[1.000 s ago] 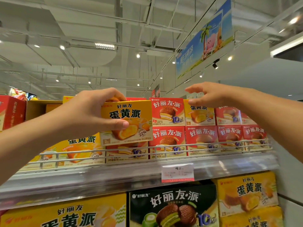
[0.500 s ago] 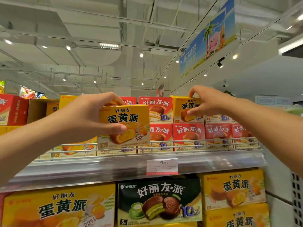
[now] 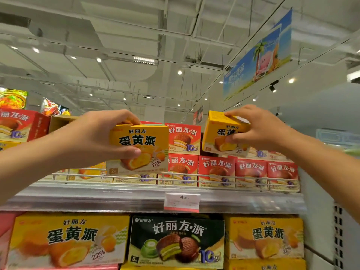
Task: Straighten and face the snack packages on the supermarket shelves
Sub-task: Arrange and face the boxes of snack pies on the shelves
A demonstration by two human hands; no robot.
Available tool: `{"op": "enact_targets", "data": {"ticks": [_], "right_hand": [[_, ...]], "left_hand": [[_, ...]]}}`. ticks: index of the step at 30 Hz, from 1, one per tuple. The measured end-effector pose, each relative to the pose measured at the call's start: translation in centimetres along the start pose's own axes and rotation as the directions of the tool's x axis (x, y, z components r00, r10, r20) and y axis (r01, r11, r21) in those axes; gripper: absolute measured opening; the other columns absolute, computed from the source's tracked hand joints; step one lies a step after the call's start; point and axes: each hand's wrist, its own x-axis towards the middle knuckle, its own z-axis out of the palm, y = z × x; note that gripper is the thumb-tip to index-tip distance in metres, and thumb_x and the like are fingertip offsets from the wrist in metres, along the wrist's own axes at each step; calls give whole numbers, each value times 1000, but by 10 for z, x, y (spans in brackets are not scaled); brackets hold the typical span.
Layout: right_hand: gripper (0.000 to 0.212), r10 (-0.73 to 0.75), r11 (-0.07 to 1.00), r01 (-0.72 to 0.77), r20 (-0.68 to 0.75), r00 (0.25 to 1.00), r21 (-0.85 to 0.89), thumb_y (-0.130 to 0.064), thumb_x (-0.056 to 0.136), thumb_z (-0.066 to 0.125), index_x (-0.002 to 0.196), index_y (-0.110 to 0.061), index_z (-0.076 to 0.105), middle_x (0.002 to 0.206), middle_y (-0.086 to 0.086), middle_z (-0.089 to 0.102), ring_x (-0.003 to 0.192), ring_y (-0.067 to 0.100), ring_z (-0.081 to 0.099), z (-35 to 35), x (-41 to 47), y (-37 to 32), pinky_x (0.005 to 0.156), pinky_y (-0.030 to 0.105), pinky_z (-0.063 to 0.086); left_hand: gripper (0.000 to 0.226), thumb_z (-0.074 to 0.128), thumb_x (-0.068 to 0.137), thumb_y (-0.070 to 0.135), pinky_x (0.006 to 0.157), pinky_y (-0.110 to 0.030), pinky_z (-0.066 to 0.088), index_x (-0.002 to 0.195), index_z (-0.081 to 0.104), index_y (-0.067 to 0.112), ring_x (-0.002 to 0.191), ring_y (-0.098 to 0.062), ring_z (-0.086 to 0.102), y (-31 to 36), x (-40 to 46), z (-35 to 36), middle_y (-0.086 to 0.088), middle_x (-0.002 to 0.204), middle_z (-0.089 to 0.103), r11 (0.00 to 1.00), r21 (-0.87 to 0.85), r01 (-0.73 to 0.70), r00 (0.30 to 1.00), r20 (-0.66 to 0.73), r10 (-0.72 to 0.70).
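A: Start near. What's in each hand?

B: The left hand (image 3: pixel 93 139) grips a yellow box (image 3: pixel 139 149) by its left end, fingers curled over the top, thumb pressed on the front. It sits in front of the top shelf's left-middle stack, face out and upright.

A: And the right hand?

B: That's what changed. A second ago the right hand (image 3: pixel 261 129) hovered above the row with fingers loose. Now they are clamped on a second yellow box (image 3: pixel 224 133), fingers on top, thumb on the front, and the box is lifted and tilted, one corner toward us.

A: So what does that mean?

B: I'd judge it's a stray yellow one coming off the red boxes (image 3: pixel 216 170) on the right, to join the yellows on the left. The sorting is partly done.

A: Any edges to mind?

B: The wire rail (image 3: pixel 194 175) runs along the shelf front, with the price tag (image 3: pixel 182 201) just below it. Boxes must clear that rail. Above the stacks is open air up to the ceiling, with the hanging banner (image 3: pixel 259 55) far off. The larger boxes (image 3: pixel 175 242) on the shelf below lie out of the way.
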Motion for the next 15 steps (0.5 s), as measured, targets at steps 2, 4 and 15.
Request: {"op": "enact_targets", "data": {"ticks": [2,4,15], "right_hand": [[69,-7,997,7,-6,1000,75,-51,70,73,134,-41,47,119,-4,52,105,17,51,-4,-15,-4,81,32,46],[68,-40,989,37,14,999,140,-57,68,72,130,-45,48,115,-9,53,102,13,53,1,-32,-12,79,28,47],[75,-310,911,260,116,944,319,-77,61,57,130,-51,44,121,-31,45,116,-3,45,64,-55,-123,93,25,48]], "left_hand": [[52,67,53,67,54,-13,54,102,50,61,86,14,61,-4,-6,-5,41,98,59,1000,5,-11,1000,-13,11],[54,68,54,66,53,-18,57,104,49,63,85,12,62,-8,-14,-8,41,100,58,1000,24,-1,1000,-24,2],[52,73,58,58,62,-13,55,105,55,49,78,6,68,-65,-87,-57,33,99,64,994,58,94,994,42,-96]]}}
